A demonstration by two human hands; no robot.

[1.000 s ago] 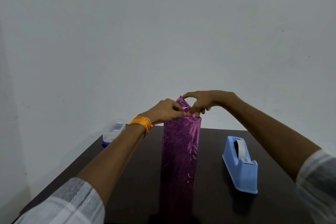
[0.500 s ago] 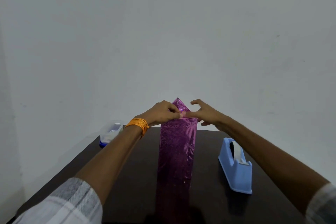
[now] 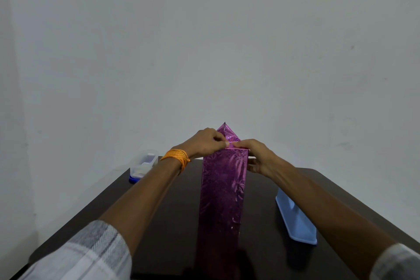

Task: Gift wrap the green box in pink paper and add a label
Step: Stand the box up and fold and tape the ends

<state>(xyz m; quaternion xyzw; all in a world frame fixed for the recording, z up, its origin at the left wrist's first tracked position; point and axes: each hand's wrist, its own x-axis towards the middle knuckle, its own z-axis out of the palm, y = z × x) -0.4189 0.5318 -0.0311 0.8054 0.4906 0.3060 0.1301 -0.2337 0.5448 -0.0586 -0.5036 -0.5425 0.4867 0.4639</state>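
A tall box wrapped in shiny pink paper stands upright in the middle of the dark table; none of the green box shows. A triangular paper flap sticks up behind its top edge. My left hand, with an orange thread at the wrist, pinches the folded paper at the top edge with curled fingers. My right hand meets it there, fingertips on the top edge and the other fingers curled round the box's upper right side. No label is in view.
A light blue tape dispenser stands right of the box, partly behind my right forearm. A small clear plastic container with a blue base sits at the table's far left corner. A plain wall rises just behind the table.
My right hand came down from above the flap to the top right corner of the box. The flap now stands as a clean triangle. My left hand stayed at the top edge.
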